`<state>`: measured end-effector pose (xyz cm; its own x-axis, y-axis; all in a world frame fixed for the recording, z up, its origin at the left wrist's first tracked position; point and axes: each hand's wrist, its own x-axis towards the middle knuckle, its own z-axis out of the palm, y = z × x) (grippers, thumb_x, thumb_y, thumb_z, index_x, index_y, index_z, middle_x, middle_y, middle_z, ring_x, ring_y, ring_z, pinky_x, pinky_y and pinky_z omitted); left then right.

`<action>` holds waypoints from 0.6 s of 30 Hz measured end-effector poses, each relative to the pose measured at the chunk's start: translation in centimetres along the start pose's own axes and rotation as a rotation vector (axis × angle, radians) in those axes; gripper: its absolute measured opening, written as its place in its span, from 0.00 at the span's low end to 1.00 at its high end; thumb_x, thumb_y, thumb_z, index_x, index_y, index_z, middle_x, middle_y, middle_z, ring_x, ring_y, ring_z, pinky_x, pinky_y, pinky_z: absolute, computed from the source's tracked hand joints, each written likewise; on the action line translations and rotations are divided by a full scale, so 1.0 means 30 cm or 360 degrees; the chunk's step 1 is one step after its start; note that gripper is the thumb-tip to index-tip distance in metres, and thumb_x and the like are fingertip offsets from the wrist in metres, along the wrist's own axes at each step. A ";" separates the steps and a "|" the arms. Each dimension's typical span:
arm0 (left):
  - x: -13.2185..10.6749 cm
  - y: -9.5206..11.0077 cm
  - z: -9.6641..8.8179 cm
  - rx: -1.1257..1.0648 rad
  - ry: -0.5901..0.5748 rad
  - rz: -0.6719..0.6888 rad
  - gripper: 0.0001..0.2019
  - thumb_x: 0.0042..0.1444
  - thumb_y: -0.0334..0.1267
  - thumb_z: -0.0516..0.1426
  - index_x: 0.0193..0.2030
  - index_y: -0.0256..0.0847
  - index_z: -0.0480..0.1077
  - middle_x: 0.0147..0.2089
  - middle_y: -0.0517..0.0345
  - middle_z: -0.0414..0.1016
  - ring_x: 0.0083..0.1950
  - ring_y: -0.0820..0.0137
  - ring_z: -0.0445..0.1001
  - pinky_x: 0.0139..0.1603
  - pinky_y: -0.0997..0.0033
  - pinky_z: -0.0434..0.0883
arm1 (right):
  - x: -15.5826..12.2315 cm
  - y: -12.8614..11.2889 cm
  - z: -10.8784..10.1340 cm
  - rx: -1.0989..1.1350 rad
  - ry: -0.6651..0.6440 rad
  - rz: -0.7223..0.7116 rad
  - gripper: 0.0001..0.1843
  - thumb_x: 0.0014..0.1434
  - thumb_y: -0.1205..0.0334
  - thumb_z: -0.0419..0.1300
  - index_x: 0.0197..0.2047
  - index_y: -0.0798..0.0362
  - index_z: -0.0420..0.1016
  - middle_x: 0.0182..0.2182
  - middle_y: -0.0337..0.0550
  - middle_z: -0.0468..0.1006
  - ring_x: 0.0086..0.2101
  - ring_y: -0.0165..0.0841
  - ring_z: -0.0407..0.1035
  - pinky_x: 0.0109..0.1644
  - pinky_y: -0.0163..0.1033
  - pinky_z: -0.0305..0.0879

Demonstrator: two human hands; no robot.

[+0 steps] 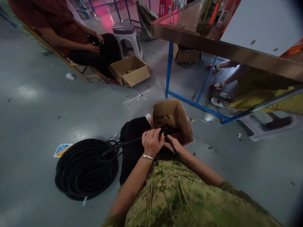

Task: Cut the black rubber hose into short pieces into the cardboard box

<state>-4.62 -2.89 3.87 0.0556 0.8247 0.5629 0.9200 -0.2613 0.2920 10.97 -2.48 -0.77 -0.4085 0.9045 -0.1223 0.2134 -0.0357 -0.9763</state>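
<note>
- Black cable (127,143): thin, taut, running from frame centre toward the lower-left floor coil (86,168).
- Cardboard box (182,121): open, tilted, centre frame, holding small black pieces.

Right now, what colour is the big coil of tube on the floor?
The coil of tube is black. The head view shows it, lying on the grey floor.

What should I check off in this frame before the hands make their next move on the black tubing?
1. Left hand gripping the black tubing: ok.
2. Right hand on the tubing end, holding a dark tool: cannot tell which tool.
3. Cardboard box open, directly beyond the hands, small black pieces inside: ok.
4. Tubing runs unbroken to the coil on the floor: ok.
5. Coil free of tangles: cannot tell.
6. Seated person well apart from the hands: ok.
</note>
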 end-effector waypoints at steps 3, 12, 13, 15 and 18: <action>0.001 0.000 0.002 0.0013 0.0048 0.0051 0.11 0.60 0.40 0.55 0.45 0.41 0.75 0.37 0.53 0.78 0.38 0.66 0.73 0.46 0.63 0.61 | -0.001 0.004 0.002 0.0020 0.0005 0.0040 0.22 0.54 0.46 0.62 0.43 0.55 0.72 0.34 0.42 0.75 0.35 0.35 0.68 0.43 0.39 0.65; 0.000 0.002 0.008 0.0026 0.0040 0.0064 0.11 0.60 0.41 0.55 0.44 0.41 0.75 0.37 0.53 0.79 0.38 0.65 0.73 0.46 0.63 0.61 | -0.003 0.001 -0.001 0.0023 0.0000 0.0033 0.20 0.54 0.49 0.63 0.44 0.55 0.72 0.35 0.42 0.76 0.36 0.35 0.69 0.43 0.39 0.66; 0.000 0.002 0.009 0.0032 0.0037 0.0071 0.11 0.60 0.41 0.55 0.44 0.41 0.75 0.37 0.53 0.79 0.37 0.65 0.73 0.46 0.63 0.61 | -0.003 0.003 -0.001 0.0022 -0.0004 0.0037 0.20 0.54 0.49 0.63 0.44 0.55 0.72 0.35 0.42 0.76 0.36 0.35 0.69 0.43 0.39 0.66; 0.000 0.002 0.011 0.0041 0.0020 0.0078 0.10 0.60 0.41 0.55 0.44 0.41 0.75 0.36 0.54 0.79 0.37 0.65 0.73 0.46 0.63 0.61 | -0.005 0.007 -0.001 0.0015 -0.0008 0.0048 0.21 0.54 0.49 0.63 0.45 0.55 0.72 0.35 0.42 0.76 0.36 0.35 0.69 0.43 0.39 0.67; 0.000 0.003 0.012 0.0044 0.0002 0.0082 0.10 0.60 0.41 0.55 0.44 0.41 0.75 0.36 0.54 0.79 0.38 0.65 0.74 0.46 0.63 0.61 | -0.007 0.012 -0.001 0.0012 -0.0007 0.0060 0.22 0.54 0.49 0.63 0.46 0.56 0.72 0.35 0.42 0.76 0.36 0.35 0.69 0.43 0.39 0.67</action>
<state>-4.41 -2.73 3.62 0.1030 0.8098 0.5776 0.9263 -0.2897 0.2410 11.16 -2.66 -1.09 -0.4042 0.9006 -0.1597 0.2221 -0.0728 -0.9723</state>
